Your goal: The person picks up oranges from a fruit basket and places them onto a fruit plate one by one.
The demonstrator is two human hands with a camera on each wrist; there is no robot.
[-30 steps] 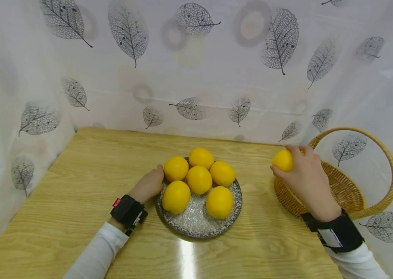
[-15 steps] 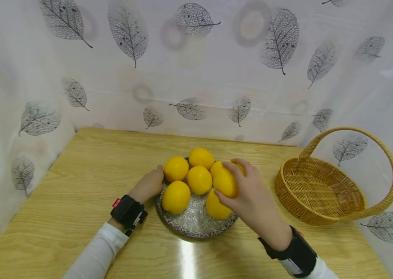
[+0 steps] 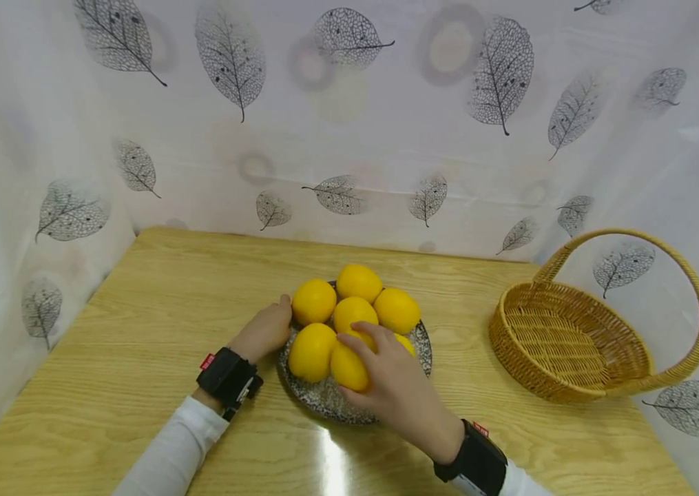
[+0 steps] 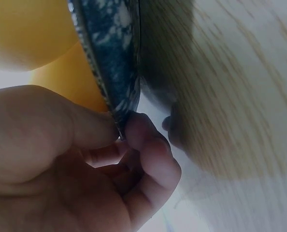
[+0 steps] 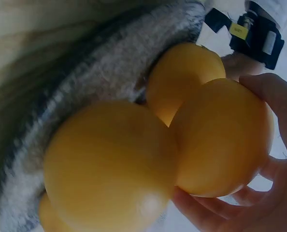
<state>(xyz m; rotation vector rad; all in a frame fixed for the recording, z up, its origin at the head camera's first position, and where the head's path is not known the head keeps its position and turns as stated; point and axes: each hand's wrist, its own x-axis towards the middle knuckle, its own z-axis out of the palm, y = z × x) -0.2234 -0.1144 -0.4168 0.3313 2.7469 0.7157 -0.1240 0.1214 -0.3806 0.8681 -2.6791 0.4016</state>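
Note:
A round speckled grey plate [image 3: 318,399] with a dark rim bears several smooth yellow fruits [image 3: 358,283], rounded and slightly oblong. My left hand [image 3: 265,329] pinches the plate's rim at its left side; in the left wrist view the thumb lies on the inner face and curled fingers lie behind the rim. My right hand [image 3: 395,379] holds one yellow fruit [image 5: 225,140] over the plate's front, between thumb and fingers. In the right wrist view this fruit sits close against other fruits. Behind the right hand, a fruit [image 3: 405,344] on the plate is mostly hidden.
A wicker basket [image 3: 519,358] with a tall arched handle stands on the right of the wooden table [image 3: 169,310], its woven bottom showing. A white curtain [image 3: 386,138] printed with dark leaves hangs behind and at both sides.
My right hand, gripping a yellow fruit, has moved left from beside the basket, across the plate's right side, to the plate's front middle. The left hand has stayed at the rim.

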